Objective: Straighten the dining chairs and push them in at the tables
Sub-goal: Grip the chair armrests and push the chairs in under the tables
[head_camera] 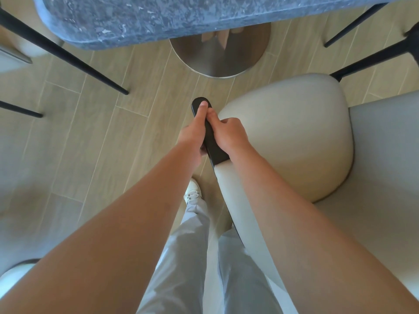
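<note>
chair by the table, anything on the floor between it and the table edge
Nothing visible does. Both hands grip the chair's black armrest; only bare wood floor and the table's round metal base, under the top, lie ahead.

L hand (192,134), R hand (229,130) apparently gripping.

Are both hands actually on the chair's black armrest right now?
Touching. The head view shows the left hand and right hand wrapped round the black armrest from either side, with the left thumb lying along its top.

Table (158,21) cut off; chair (294,132) legs hidden.
</note>
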`<action>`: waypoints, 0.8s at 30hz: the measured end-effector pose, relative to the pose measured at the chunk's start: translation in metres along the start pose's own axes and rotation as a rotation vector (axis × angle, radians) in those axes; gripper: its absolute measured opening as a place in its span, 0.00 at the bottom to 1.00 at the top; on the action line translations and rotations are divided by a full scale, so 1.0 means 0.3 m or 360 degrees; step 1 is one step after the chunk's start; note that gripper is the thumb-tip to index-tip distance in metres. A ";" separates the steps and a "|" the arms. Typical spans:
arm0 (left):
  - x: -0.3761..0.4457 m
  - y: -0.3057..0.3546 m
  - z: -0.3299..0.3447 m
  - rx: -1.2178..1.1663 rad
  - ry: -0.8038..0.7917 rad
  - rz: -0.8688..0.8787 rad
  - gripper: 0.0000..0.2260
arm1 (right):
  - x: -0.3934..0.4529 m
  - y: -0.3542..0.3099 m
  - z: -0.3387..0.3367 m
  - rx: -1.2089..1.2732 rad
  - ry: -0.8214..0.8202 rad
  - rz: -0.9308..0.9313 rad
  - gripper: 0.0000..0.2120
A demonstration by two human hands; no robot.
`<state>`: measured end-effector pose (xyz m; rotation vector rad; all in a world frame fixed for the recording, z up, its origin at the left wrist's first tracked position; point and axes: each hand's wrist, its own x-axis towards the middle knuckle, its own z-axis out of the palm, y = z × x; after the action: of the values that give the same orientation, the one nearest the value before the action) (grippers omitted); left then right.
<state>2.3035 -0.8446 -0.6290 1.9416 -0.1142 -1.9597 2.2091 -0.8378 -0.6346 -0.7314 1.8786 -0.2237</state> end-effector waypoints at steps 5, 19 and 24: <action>-0.025 -0.014 0.020 -0.0057 0.0060 0.0039 0.24 | -0.003 0.004 -0.030 0.0084 -0.0184 0.0048 0.32; -0.070 -0.094 0.025 0.0044 0.0238 0.0191 0.21 | -0.025 0.039 -0.073 -0.0378 -0.0041 -0.0284 0.28; -0.067 0.032 0.017 0.0082 0.0216 0.0220 0.20 | -0.010 -0.062 -0.057 -0.0325 0.0070 -0.0236 0.28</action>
<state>2.3002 -0.8482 -0.6065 2.0353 -0.2571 -1.7481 2.2017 -0.8539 -0.6164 -1.0140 1.9088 -0.1437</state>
